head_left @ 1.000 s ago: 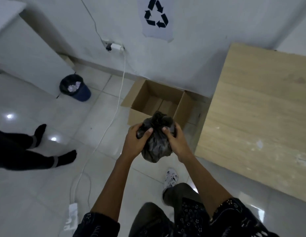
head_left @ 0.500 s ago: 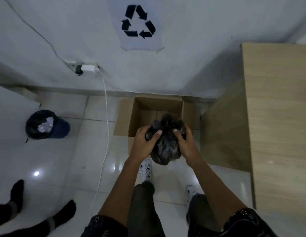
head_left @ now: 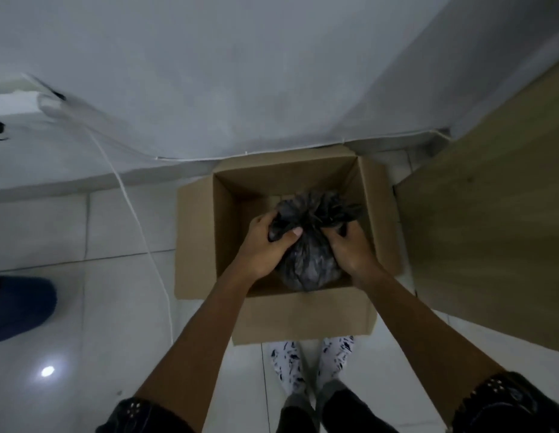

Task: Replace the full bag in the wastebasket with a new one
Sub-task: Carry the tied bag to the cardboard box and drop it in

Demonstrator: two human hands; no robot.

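A tied, full black trash bag is held inside the open cardboard box on the floor by the wall. My left hand grips the bag's left side, thumb across its front. My right hand grips its right side just below the knot. The knotted top fans out above my fingers. The blue wastebasket shows only as an edge at the far left; its inside is out of view.
A wooden table stands directly right of the box. A white cable runs down the wall and across the tiled floor left of the box. My feet stand just before the box's front flap.
I have stepped up to the box and leaned over it. Both hands have carried the bag forward and down, from above the front flap into the box opening.
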